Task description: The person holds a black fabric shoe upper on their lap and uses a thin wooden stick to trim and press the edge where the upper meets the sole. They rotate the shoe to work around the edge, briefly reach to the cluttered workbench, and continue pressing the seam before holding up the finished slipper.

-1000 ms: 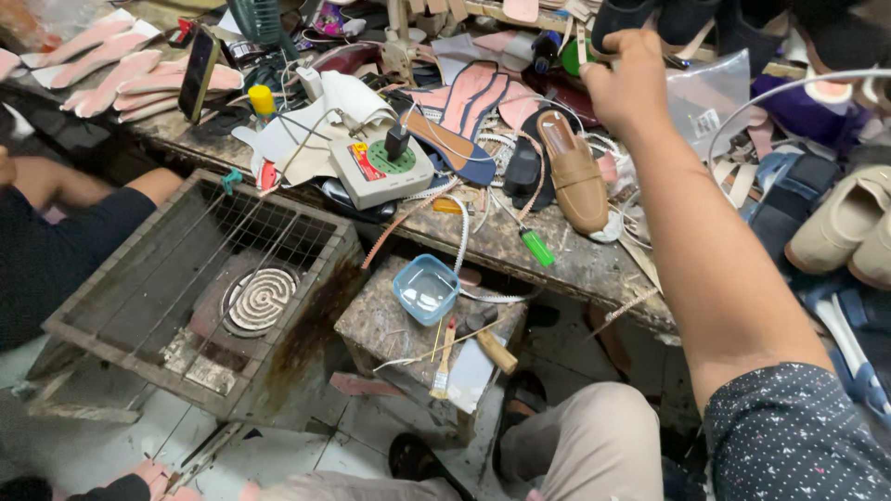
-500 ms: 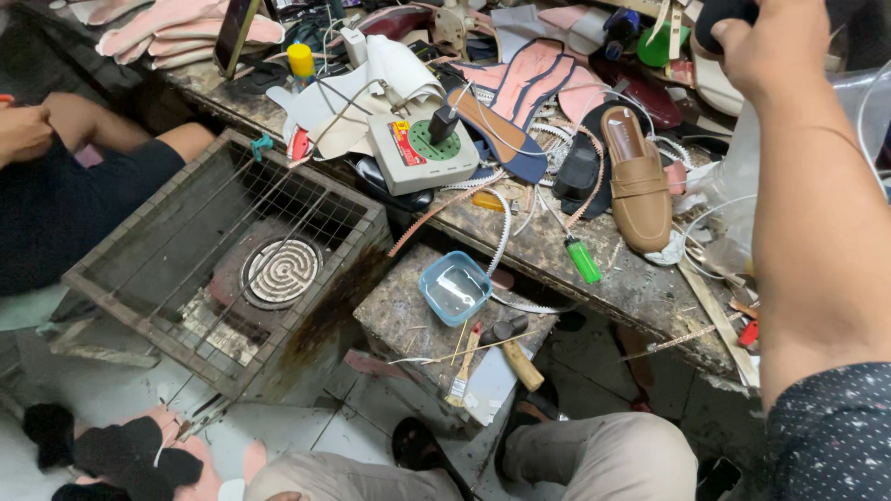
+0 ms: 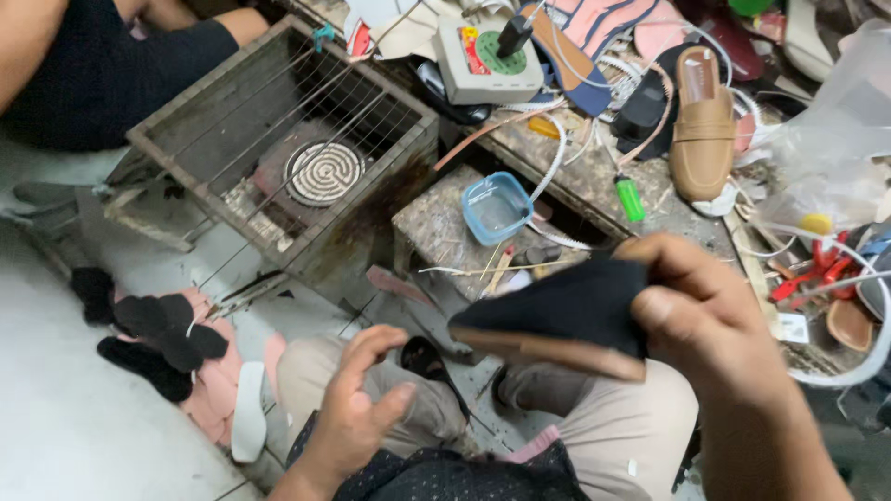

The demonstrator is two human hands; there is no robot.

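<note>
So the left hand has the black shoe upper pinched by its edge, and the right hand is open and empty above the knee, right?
Not quite: the hands are swapped. In the head view the right hand pinches the black shoe upper by its edge, while the left hand is open and empty above the knee.

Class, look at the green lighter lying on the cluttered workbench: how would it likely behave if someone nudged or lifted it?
The green lighter is small and looks like plastic, so probably light and stiff. It lies flat on the workbench, so tipping seems unlikely; it might slide or roll a little. Neighbouring cords could block it.
</note>
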